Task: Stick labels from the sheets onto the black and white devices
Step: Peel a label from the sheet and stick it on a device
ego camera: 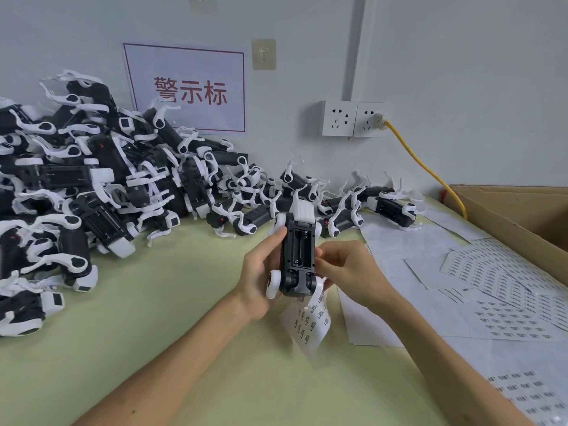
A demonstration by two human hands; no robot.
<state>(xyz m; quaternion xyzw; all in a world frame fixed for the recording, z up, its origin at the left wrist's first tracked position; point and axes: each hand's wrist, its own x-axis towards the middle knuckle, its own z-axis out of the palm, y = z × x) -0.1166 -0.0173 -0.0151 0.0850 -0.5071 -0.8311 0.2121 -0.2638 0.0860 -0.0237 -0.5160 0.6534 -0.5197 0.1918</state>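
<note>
Head view: grips device point(297, 253) in left hand point(259, 278), long axis near-to-far, white end far; pinches label strip point(309, 321) in right hand point(347, 272); pile point(92, 195) far left.

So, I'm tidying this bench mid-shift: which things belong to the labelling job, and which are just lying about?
In the job:
black and white device with open battery bay, gripped by the left hand; right hand; small white strip of labels; flat white label sheets; pile of black and white devices.

Lying about:
brown cardboard box; yellow cable; white wall sockets; red-lettered paper sign.
</note>
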